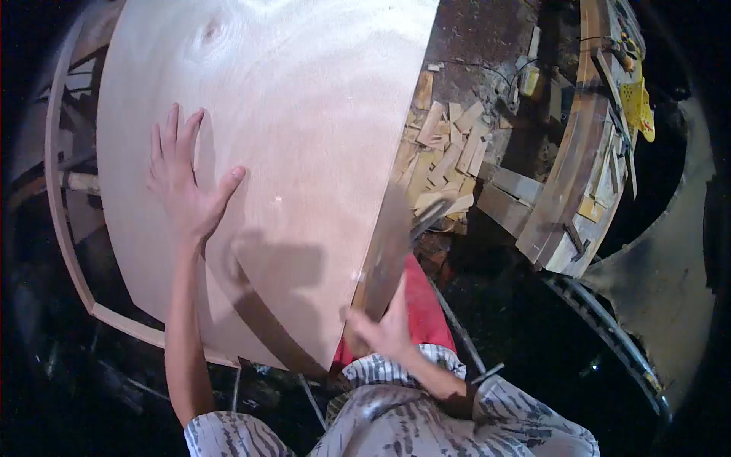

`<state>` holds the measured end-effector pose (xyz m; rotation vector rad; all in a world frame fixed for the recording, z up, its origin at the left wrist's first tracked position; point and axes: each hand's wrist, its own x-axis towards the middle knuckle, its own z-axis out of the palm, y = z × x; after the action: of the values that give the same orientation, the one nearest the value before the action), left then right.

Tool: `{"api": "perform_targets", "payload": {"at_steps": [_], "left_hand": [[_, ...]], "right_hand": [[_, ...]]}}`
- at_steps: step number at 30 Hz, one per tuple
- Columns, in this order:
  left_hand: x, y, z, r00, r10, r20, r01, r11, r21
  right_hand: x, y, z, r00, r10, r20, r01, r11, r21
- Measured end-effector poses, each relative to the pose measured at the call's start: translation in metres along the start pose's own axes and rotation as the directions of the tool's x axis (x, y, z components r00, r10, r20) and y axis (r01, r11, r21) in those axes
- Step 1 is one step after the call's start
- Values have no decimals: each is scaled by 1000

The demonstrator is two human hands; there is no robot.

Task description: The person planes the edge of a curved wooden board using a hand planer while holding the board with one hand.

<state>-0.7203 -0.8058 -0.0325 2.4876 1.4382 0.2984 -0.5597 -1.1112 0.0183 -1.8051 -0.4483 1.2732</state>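
A large pale plywood sheet point(304, 114) stretches out in front of me. My left hand point(186, 179) lies on its left part, with the fingers stretched and the thumb spread. Near the sheet's right edge, close to my body, my right hand point(388, 327) is closed around the handle of a hammer point(430, 217). Motion smears the hammer, and its metal head shows just right of the edge. A dark hammer-shaped shadow falls across the lower part of the sheet.
A curved wooden frame point(55, 167) runs along the left, below the sheet. Many small wood offcuts point(445, 156) are heaped at right. Beyond them stands a wooden bench point(575, 183) with scraps and a yellow perforated item point(638, 110). A metal-edged panel point(662, 259) sits far right.
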Motion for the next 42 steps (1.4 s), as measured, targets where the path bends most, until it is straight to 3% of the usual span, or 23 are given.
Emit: {"api": "perform_targets", "payload": {"at_steps": [2,4,6,7,8,9,10,11,13,17,19,21,22,24,26,27,28,31,35,37,39,41,42], "left_hand": [[6,1,-2,1000,-3,3,3,1000,30],[6,-3,-1,1000,1,8,-1,1000,-16],[8,-4,3,1000,2,-22,-2,1000,-3],[7,-4,3,999,-1,-36,1,1000,-7],[8,-5,3,999,12,-49,-11,1000,9],[8,-7,5,998,7,-59,-8,1000,-13],[5,-9,5,997,6,-76,-9,999,-37],[3,-12,6,993,36,-111,-40,999,-29],[6,-19,14,989,48,-139,-53,998,-33],[-19,-22,26,955,219,-201,-241,966,-90],[-81,32,-1,987,150,58,-79,767,-637],[-165,85,-46,902,423,91,-87,383,-920],[-196,109,-69,809,587,27,-78,154,-985],[-243,150,-123,698,690,-192,-28,-242,-970],[-274,166,-150,669,650,-359,31,-508,-861],[-288,171,-154,672,603,-430,43,-611,-790],[-302,178,-155,670,555,-493,49,-696,-716],[-328,189,-149,656,427,-622,51,-848,-528],[-346,198,-154,631,358,-688,24,-895,-444],[-361,205,-170,775,391,-497,236,-908,-347],[-381,207,-171,807,382,-451,282,-920,-273],[-400,202,-159,829,296,-475,76,-901,-428],[-396,193,-155,830,303,-468,102,-908,-407]], "right_hand": [[-19,13,0,998,46,44,-48,997,63],[-21,28,-15,962,183,203,-148,973,-177],[6,48,-33,926,278,257,-206,939,-274],[19,59,-43,953,174,249,-68,921,-384],[39,47,-53,911,339,234,-178,835,-521],[50,87,-63,973,102,206,45,794,-606],[60,106,-73,982,6,187,109,794,-598],[67,105,-78,985,110,136,5,758,-652],[78,139,-80,989,144,41,-80,738,-670],[53,200,-58,984,-49,-171,-45,863,-504],[19,213,-42,970,-108,-218,-15,868,-496],[-30,200,-16,958,35,-285,-112,959,-260],[-38,237,-6,948,-164,-272,102,968,-228],[-56,262,8,969,-110,-221,65,977,-203],[-61,279,13,992,0,-129,-12,996,-94],[-67,255,14,994,2,-109,-31,963,-266],[-68,260,15,997,-1,-80,-23,957,-288],[-58,273,22,996,-39,-84,8,939,-344],[-68,264,29,988,-108,-113,56,920,-388],[-61,276,29,994,-66,-90,34,949,-312],[-68,269,24,991,-102,-81,82,972,-220],[-72,280,23,977,-162,-135,142,979,-148],[-82,266,23,976,-139,-167,111,979,-168]]}}
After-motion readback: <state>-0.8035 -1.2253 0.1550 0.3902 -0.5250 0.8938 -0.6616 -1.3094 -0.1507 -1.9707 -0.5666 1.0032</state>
